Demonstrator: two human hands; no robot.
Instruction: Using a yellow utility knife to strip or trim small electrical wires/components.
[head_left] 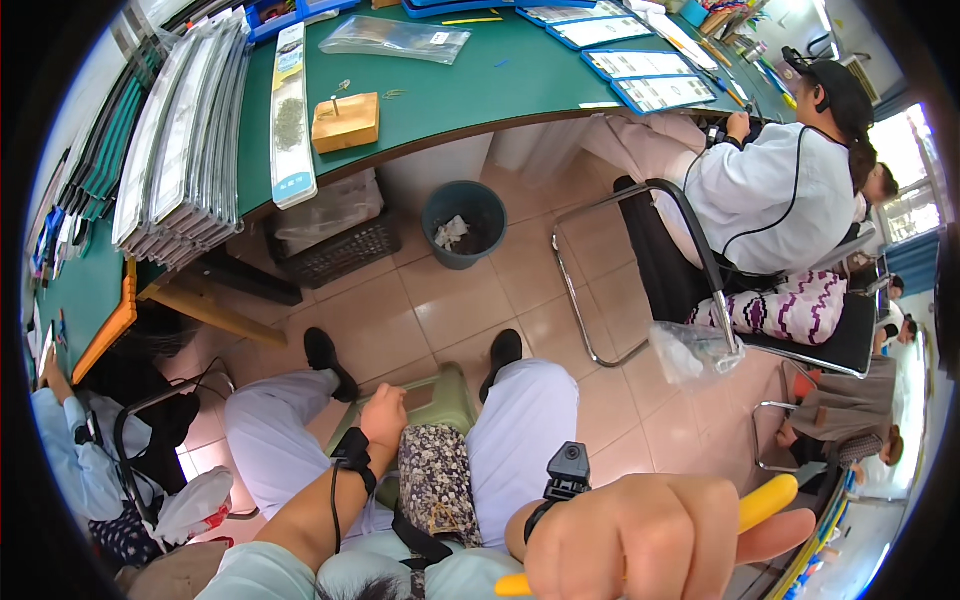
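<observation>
My right hand (650,545) is raised close to the camera, its fingers wrapped round a yellow tool handle (770,502). One rounded yellow end sticks out beside the thumb and another shows at the lower left of the fist; the tool's kind is hidden. Low between my knees, my left hand (383,412) is closed with curled fingers, above a green plastic stool (445,395). Whether anything is in it cannot be seen. A flower-patterned bag (438,480) lies against my front, and both wrists wear black straps.
Ahead stands a green-topped table (420,100) with a wooden block (346,122), a plastic bag (395,40) and stacked clear-cased panels (190,140). A waste bin (464,225) and black crate (340,245) are below. A co-worker (770,200) sits right by a chair (665,250); another sits left.
</observation>
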